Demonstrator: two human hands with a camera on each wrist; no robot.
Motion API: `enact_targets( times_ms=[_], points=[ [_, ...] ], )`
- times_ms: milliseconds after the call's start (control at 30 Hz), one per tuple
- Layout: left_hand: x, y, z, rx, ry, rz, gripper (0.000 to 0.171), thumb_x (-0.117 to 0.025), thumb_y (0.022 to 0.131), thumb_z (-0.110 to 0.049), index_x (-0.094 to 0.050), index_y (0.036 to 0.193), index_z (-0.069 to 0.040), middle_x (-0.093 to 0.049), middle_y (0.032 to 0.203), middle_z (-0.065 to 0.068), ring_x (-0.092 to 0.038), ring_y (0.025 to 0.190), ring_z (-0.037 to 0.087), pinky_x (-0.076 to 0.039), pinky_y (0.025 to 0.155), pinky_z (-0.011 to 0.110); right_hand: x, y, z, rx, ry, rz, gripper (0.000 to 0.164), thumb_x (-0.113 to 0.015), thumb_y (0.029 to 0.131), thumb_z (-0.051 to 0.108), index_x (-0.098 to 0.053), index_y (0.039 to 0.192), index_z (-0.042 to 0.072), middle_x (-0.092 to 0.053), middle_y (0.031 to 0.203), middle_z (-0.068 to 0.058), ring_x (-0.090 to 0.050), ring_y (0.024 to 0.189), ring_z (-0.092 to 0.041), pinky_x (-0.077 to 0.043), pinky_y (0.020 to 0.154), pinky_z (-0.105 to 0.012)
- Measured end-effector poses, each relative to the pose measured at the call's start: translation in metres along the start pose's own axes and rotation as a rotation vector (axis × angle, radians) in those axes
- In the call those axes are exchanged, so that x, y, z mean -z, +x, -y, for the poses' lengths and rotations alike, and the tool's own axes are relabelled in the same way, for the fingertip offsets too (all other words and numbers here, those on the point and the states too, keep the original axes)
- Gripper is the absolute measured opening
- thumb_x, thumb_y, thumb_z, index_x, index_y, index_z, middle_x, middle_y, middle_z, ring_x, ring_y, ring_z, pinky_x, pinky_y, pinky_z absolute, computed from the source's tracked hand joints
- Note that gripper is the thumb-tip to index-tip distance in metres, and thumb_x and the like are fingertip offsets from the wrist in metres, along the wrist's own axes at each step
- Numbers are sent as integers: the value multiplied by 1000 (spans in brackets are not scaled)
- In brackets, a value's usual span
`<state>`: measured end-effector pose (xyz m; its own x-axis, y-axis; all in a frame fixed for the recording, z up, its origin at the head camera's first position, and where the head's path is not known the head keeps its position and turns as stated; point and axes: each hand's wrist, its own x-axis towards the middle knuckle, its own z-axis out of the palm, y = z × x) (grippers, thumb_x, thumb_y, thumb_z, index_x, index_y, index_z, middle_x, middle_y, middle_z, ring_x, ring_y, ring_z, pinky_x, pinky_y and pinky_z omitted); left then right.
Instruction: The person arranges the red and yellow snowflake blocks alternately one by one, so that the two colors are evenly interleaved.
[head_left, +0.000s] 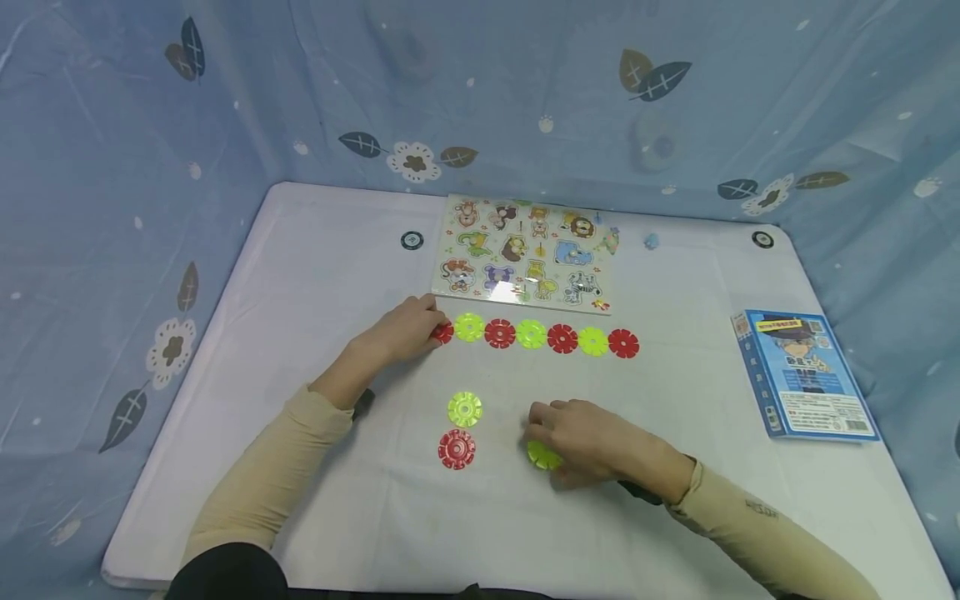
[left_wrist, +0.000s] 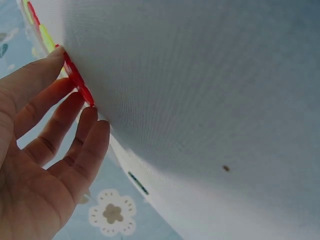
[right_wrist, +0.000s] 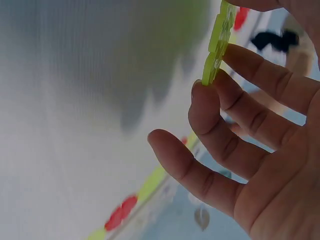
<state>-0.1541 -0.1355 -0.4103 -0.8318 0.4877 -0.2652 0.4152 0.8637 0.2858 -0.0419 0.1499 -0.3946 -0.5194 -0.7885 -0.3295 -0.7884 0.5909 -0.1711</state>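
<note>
The left hand (head_left: 401, 331) pinches the rim of a red disc (head_left: 445, 334) between thumb and fingertips, while the right hand (head_left: 592, 437) grips a yellow-green disc (head_left: 543, 457) by its edge, thumb opposite the fingers, little finger free. Whether that disc touches the white tablecloth (head_left: 352, 517) is hard to tell from these angles. Just right of the left fingertips, a row of discs (head_left: 531, 334) alternates yellow-green and red; just beyond them lies an animal board (head_left: 521, 252). Between the two hands, left of the right fingertips, lie a loose yellow-green disc (head_left: 465, 409) and a loose red disc (head_left: 457, 449). Well to the right of the right fingers rests a blue box (head_left: 810, 375).

For good handling, a light rim pinch should suit such thin discs, leaving their notches uncovered. The left fingers had best press gently, without pushing sideways, lest the row skew; the right wrist should clear the cloth to avoid dragging it
</note>
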Motion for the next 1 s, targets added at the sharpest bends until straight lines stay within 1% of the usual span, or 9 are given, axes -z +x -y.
enact_targets(
  times_ms=[133,233,333,533,667,733,867,1000],
  points=[
    [0,0,1,-3,-3,-6,35,-67,90,-19,-64,123,-7,-58,113,10,-56,101,23,-49,87,36,6,-7,-18,-57,33,-46,58,-85,69,35,-63,118,16,-61,116,-4,-62,96,-18,-56,85,-35],
    [-1,0,2,-8,-5,-13,35,-67,90,-19,-65,123,-7,-58,113,10,-56,101,23,-49,87,36,9,-14,-35,-116,55,-81,55,-85,69,30,-64,117,14,-62,115,-5,-63,94,-20,-57,84,-37],
    [-1,0,2,-11,-7,-18,35,-67,90,-19,-65,123,-7,-58,112,10,-55,101,23,-49,87,35,10,-21,-55,-213,92,-103,54,-85,68,28,-66,116,14,-62,116,-6,-63,96,-21,-56,85,-39],
    [-2,-1,1,-16,-6,-20,35,-67,91,-20,-65,123,-7,-58,112,10,-55,100,23,-49,87,35,10,-38,-106,-388,172,-169,50,-80,67,23,-67,113,9,-62,113,-9,-59,89,-21,-55,82,-39],
    [-2,-1,1,-18,-3,-21,35,-67,90,-19,-65,123,-7,-58,112,10,-56,101,23,-50,87,35,8,-49,-139,-474,205,-175,51,-79,67,22,-67,114,6,-62,114,-14,-57,86,-22,-55,78,-40],
    [-2,-1,1,-16,-3,-19,35,-67,90,-19,-65,123,-7,-58,112,10,-56,101,23,-50,87,35,6,-54,-151,-514,222,-165,51,-78,69,23,-66,115,6,-62,115,-16,-57,87,-25,-55,78,-42],
    [-1,-2,1,-11,-1,-17,35,-67,91,-19,-64,124,-7,-58,113,10,-56,101,23,-50,87,35,1,-61,-169,-581,254,-156,51,-78,71,26,-66,116,5,-62,115,-18,-56,93,-29,-54,81,-46],
    [-1,-2,1,-5,0,-15,36,-67,91,-19,-64,124,-7,-58,113,10,-56,101,23,-50,87,35,-1,-63,-178,-612,257,-159,52,-78,71,28,-66,116,5,-62,113,-18,-55,94,-30,-52,83,-48]
  ],
)
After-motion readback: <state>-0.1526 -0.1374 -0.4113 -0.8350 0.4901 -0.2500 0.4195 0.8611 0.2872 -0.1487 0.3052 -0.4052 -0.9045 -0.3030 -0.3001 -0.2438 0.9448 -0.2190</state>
